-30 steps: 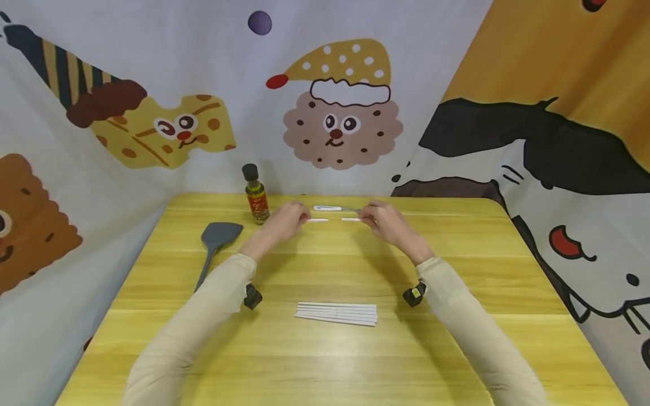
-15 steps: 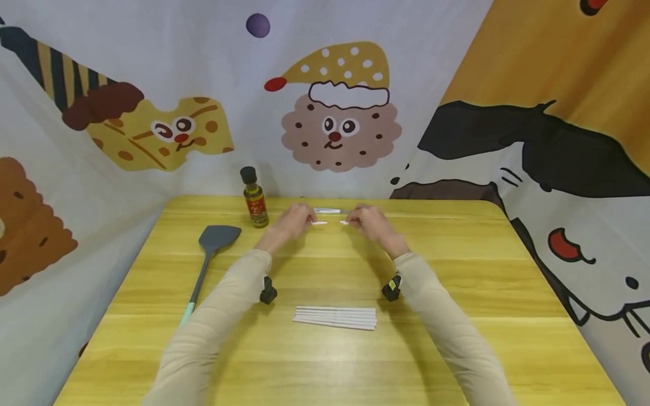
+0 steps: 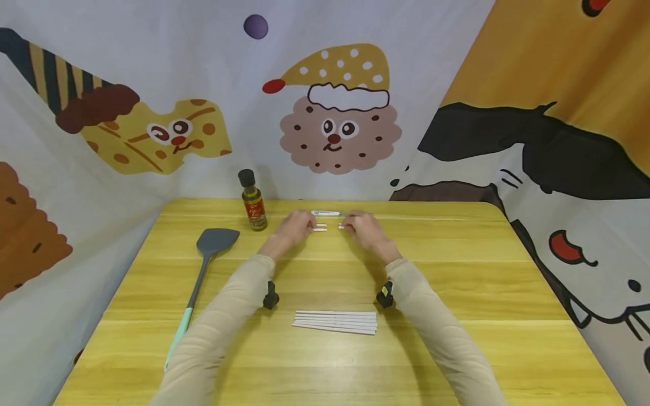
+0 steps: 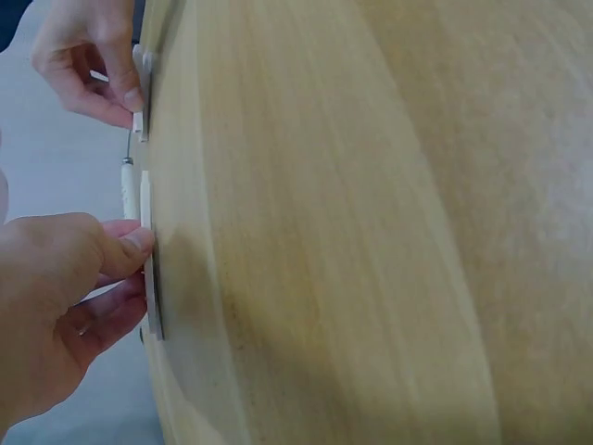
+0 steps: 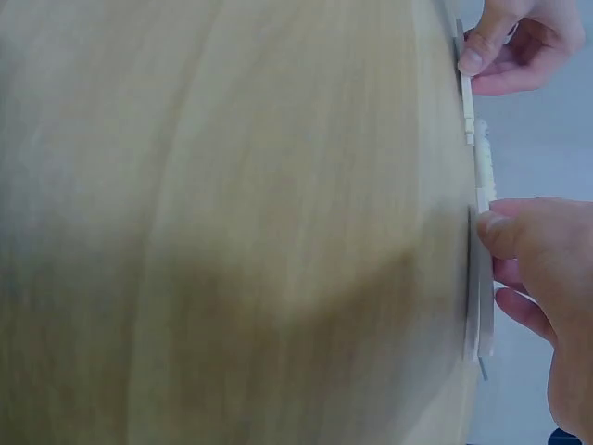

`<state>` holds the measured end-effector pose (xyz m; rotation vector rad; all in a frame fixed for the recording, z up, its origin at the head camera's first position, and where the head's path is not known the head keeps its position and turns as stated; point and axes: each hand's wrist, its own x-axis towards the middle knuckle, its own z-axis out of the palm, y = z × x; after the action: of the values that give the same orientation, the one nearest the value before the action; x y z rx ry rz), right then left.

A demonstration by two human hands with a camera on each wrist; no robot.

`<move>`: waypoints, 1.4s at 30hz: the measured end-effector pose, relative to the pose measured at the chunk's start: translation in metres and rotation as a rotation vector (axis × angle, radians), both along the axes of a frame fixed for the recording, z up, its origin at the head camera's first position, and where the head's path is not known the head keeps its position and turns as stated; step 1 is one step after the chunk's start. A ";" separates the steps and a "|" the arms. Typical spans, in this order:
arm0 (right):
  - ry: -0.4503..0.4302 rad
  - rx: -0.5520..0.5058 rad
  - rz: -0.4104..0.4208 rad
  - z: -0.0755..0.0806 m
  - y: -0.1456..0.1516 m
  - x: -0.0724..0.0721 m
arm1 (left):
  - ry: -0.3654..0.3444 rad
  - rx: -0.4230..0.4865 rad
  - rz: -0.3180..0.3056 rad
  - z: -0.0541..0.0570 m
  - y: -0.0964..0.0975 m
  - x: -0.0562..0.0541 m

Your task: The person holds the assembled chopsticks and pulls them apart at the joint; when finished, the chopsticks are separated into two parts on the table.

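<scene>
Near the table's far edge, my left hand (image 3: 297,226) pinches slim white sticks (image 4: 153,301) between thumb and fingers; two tips stick out toward the right in the head view. Opposite it, my right hand (image 3: 364,228) pinches similar pale sticks (image 5: 485,320), lying side by side in the right wrist view. A small gap separates the stick ends of the two hands. Just behind lies a slim white-handled utensil (image 3: 326,213) with a thin grey shaft, its far end hidden by the right hand. Several more white sticks (image 3: 335,322) form a row nearer the front.
A dark-capped bottle (image 3: 254,207) with a red label stands at the back left. In front of it lies a grey spatula (image 3: 217,241) with a mint handle, partly behind the left sleeve. A printed cloth (image 3: 335,186) hangs behind the wooden table (image 3: 457,293).
Both hands have moved inward, toward each other, with their sticks. The left forearm has uncovered more of the spatula's handle. A second stick tip now shows at the left hand.
</scene>
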<state>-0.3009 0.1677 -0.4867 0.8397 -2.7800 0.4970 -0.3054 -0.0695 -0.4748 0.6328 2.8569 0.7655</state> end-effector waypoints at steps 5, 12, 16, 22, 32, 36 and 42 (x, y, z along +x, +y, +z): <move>0.032 0.019 0.012 -0.005 0.001 -0.001 | 0.039 -0.026 -0.010 -0.005 0.002 0.000; 0.077 0.016 0.011 -0.010 0.000 -0.003 | 0.080 -0.045 -0.004 -0.007 0.003 -0.001; 0.103 0.008 0.018 -0.008 0.001 -0.003 | 0.106 -0.072 -0.017 -0.006 0.004 -0.001; 0.109 -0.009 0.024 -0.007 0.003 -0.001 | 0.143 -0.092 -0.032 -0.005 0.004 0.000; 0.062 -0.022 -0.001 -0.005 0.001 0.005 | 0.139 -0.085 -0.022 -0.006 0.001 0.003; 0.098 -0.053 0.000 0.005 0.001 0.011 | 0.159 -0.071 -0.017 -0.001 0.000 0.008; 0.194 -0.094 0.030 0.022 0.004 0.026 | 0.272 -0.072 -0.070 0.012 -0.004 0.027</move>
<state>-0.2751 0.1717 -0.4648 0.8606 -2.5512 0.5178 -0.2782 -0.0731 -0.4628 0.8843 3.0669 0.6044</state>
